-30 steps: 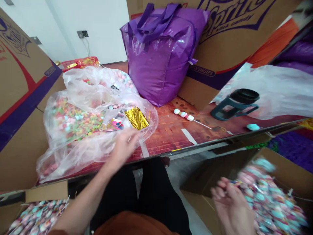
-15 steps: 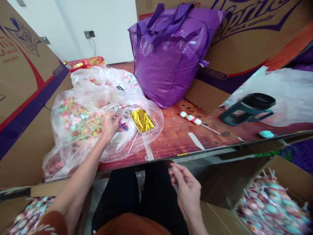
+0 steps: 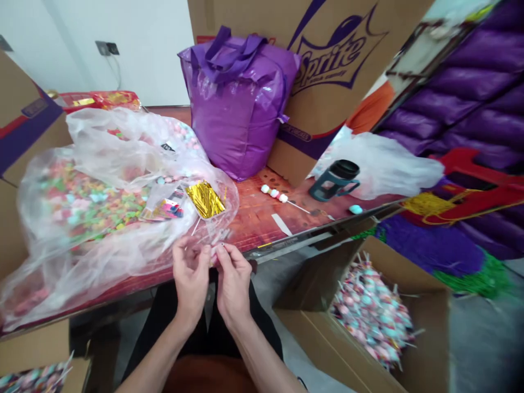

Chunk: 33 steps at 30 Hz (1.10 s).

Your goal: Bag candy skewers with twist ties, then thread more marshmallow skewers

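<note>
My left hand [image 3: 191,275] and my right hand [image 3: 233,275] meet just over the table's front edge, fingertips pinched together. Between them is a small plastic bag [image 3: 213,255], clear with a pinkish tint; the fingers cover most of it. Beyond the hands lie a bundle of gold twist ties [image 3: 205,199] and a stack of small printed plastic bags [image 3: 167,209]. Both rest on large clear bags of colourful candy [image 3: 98,199]. A marshmallow skewer [image 3: 275,193] on a white stick lies on the table to the right.
A purple tote bag [image 3: 237,109] stands at the back against a cardboard carton [image 3: 323,71]. Further right are a teal mug [image 3: 333,181], a loose blue marshmallow [image 3: 356,209] and a white plastic bag [image 3: 380,164]. An open box [image 3: 303,333] of wrapped marshmallow sticks sits below, right.
My left hand has left the printed bag stack and come back to the table edge. My right hand has moved up and left to meet it. The view has swung right.
</note>
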Motion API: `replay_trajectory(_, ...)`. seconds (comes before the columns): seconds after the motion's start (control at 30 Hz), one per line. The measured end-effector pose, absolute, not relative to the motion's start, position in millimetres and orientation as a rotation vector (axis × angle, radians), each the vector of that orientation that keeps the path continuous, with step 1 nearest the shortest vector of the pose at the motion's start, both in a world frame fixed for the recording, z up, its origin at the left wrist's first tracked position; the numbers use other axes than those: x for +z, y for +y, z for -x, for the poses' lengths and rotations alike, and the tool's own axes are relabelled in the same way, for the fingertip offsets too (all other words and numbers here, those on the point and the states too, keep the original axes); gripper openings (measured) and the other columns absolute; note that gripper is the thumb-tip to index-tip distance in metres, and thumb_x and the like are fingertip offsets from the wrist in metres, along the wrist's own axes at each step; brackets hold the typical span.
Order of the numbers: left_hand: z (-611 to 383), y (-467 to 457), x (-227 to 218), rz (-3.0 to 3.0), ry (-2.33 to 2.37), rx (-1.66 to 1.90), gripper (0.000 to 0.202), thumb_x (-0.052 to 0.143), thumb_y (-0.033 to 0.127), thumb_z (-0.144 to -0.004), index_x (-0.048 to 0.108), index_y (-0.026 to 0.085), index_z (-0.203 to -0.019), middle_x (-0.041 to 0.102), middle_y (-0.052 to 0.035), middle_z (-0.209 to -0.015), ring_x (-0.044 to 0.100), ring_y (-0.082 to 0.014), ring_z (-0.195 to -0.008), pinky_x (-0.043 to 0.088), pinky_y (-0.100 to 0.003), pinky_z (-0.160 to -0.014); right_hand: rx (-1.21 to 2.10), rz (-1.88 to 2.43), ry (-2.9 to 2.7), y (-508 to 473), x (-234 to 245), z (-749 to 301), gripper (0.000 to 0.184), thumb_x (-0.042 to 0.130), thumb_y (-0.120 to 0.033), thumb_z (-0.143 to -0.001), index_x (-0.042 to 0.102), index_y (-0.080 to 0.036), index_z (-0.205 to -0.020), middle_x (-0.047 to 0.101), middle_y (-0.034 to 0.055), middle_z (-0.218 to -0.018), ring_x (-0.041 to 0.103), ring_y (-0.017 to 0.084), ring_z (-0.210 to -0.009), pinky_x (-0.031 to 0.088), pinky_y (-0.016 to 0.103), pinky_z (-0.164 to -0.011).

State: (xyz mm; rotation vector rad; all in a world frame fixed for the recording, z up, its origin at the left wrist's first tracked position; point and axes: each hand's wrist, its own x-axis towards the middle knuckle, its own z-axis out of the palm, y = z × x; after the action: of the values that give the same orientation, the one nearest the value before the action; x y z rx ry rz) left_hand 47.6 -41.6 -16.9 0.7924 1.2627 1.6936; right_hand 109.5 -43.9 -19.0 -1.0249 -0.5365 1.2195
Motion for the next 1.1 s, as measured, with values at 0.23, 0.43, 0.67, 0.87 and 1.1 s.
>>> replay_trajectory(0.23, -45.8, -41.7, -1.2, -0.086, 0.842, 0.98, 0.036, 0.085, 0.041, -0.074, 0.07, 0.012, -0.091, 0.068, -0.0066, -0.09, 0.061, -0.0099, -0.072, 0.052, -0.018, -0.062, 1.15, 1.064, -0.831, -47.5, -15.5, -156.4, 0.02, 0.071, -0.035, -0.085, 0.066, -0.018, -0.076, 0.061, -0.0022, -0.069, 0.051, 0.012, -0.064, 0.044, 0.024, -0.063)
replay_trajectory(0.43, -51.0, -59.5, 1.3, -0.277, 0.829, 0.951, 0.048, 0.077, 0.059, -0.076, 0.068, 0.012, -0.072, 0.064, -0.0041, -0.075, 0.049, -0.0067, -0.057, 0.043, -0.017, -0.051, 1.028, 1.151, -0.995, -46.9, 0.8, -178.9, 0.022, 0.066, -0.035, -0.089, 0.063, -0.018, -0.075, 0.056, -0.0032, -0.067, 0.047, 0.011, -0.063, 0.041, 0.023, -0.062)
replay_trajectory(0.67, -60.5, -38.6, 5.2, -0.089, 0.696, 0.947, 0.043, 0.092, 0.038, -0.064, 0.076, 0.017, -0.097, 0.07, -0.0024, -0.09, 0.059, -0.0084, -0.07, 0.05, -0.018, -0.063, 1.007, 1.16, -1.113, -54.5, 11.1, -186.7, 0.021, 0.062, -0.032, -0.09, 0.066, -0.017, -0.075, 0.061, -0.0015, -0.07, 0.053, 0.012, -0.065, 0.044, 0.023, -0.064)
replay_trajectory(0.87, -68.3, -31.6, -5.4, -0.299, 0.91, 1.2, 0.032, 0.096, 0.027, -0.054, 0.073, 0.014, -0.072, 0.065, 0.0015, -0.07, 0.05, -0.0046, -0.06, 0.045, -0.016, -0.058, 1.013, 1.22, -1.096, -54.6, -6.5, -195.6, 0.025, 0.061, -0.035, -0.091, 0.062, -0.018, -0.073, 0.056, -0.0029, -0.065, 0.047, 0.011, -0.061, 0.04, 0.023, -0.06)
replay_trajectory(1.1, -79.1, -32.2, -8.0, -0.419, 0.981, 1.312, 0.036, 0.09, 0.041, -0.064, 0.066, 0.014, -0.067, 0.06, 0.0017, -0.067, 0.05, -0.0067, -0.061, 0.045, -0.018, -0.059, 0.916, 1.295, -1.108, -45.5, -21.2, -196.4, 0.04, 0.051, -0.041, -0.096, 0.043, -0.021, -0.062, 0.041, -0.0046, -0.06, 0.037, 0.01, -0.057, 0.033, 0.023, -0.054)
